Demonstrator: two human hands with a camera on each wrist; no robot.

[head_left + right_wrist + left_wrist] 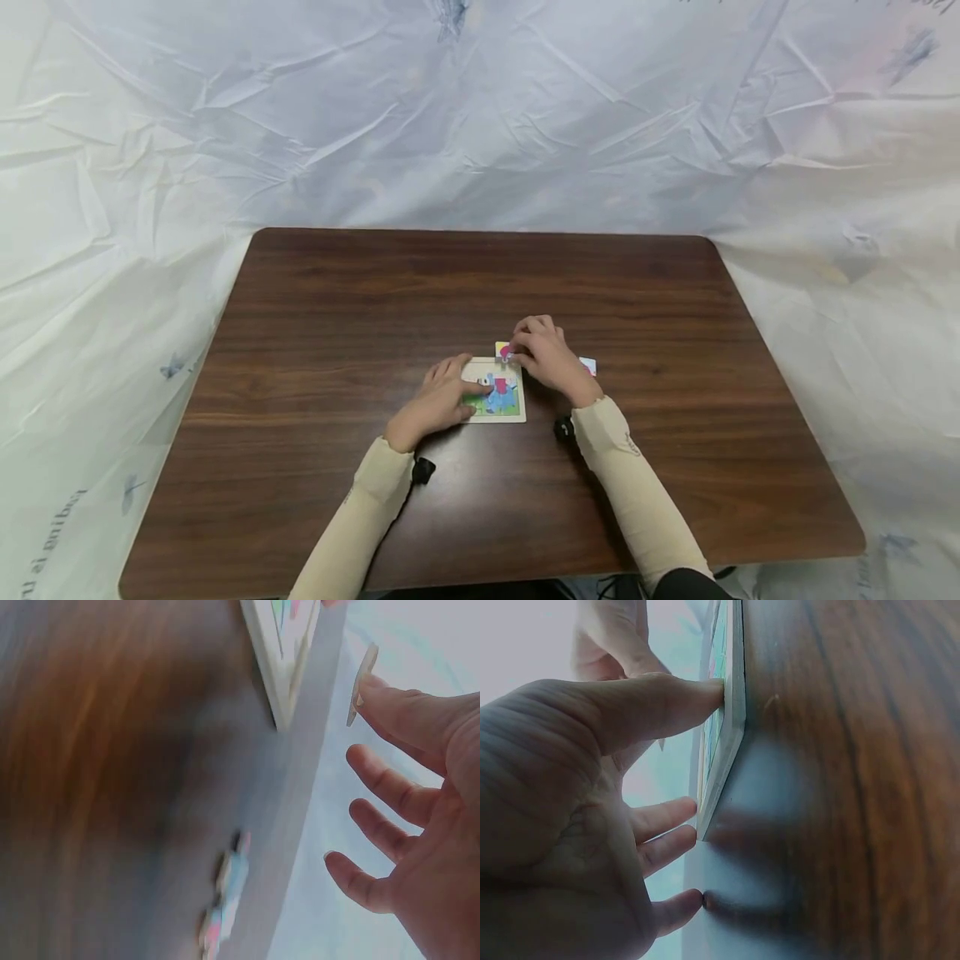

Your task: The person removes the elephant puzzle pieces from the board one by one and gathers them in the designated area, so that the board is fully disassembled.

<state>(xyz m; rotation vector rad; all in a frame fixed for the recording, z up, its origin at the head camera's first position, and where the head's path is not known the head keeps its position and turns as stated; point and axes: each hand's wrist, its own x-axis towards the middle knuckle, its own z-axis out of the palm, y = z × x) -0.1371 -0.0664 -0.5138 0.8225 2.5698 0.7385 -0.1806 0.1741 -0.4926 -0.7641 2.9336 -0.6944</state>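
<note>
The left hand [441, 398] rests at the left side of a shallow puzzle tray [495, 420], its grip spread rather than closed. In the left wrist view its thumb presses on the tray near the edge, while two other fingers touch the side near a corner and the little finger reaches down to the desk [480, 279]. The tray lies flat on the desk, in front of the person, and inside it a picture [499, 400] shows a blue figure with a patch of red over green.

The right hand [547, 358] is at the far right corner of the tray. Its grip pinches a puzzle piece [364, 682] by the thumb (in the right wrist view the piece appears edge-on, raised above the desk and apart from the tray). From the head view, that piece is yellow and pink. The remaining fingers of this hand are spread.

Loose pieces [588, 365] lie on the desk to the right of the tray, partly hidden by the right hand; blurred in the right wrist view, they show blue, white and pink. Pale sheeting [480, 125] hangs behind the desk.
</note>
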